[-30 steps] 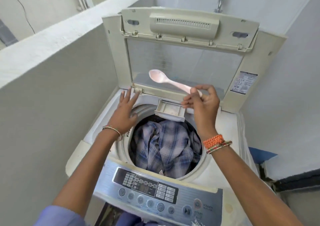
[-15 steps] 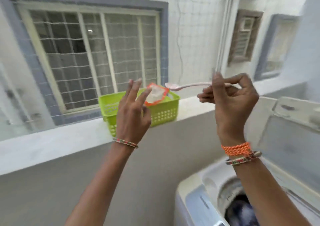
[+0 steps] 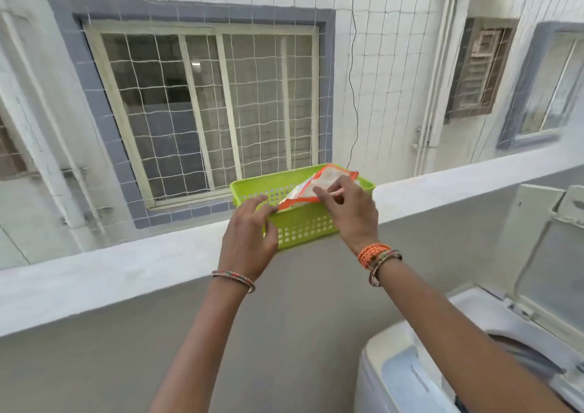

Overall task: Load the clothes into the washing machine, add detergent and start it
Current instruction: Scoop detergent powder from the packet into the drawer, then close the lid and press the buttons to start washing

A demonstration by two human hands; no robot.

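From the head view, one orange-and-white soft plastic detergent pouch leans in one lime-green perforated plastic basket on the grey ledge, left of the single white top-loading washing machine, whose lid stands raised. The right hand pinches a thin pink spoon handle at the pouch's open mouth; the bowl is hidden. The left hand rests loosely curled on the basket's near rim, touching the pouch's lower edge; whether it grips either I cannot tell. The pouch looks light, floppy and slick, likely to buckle or spill powder, so holding it near the mouth seems best. The basket seems light and could slide.
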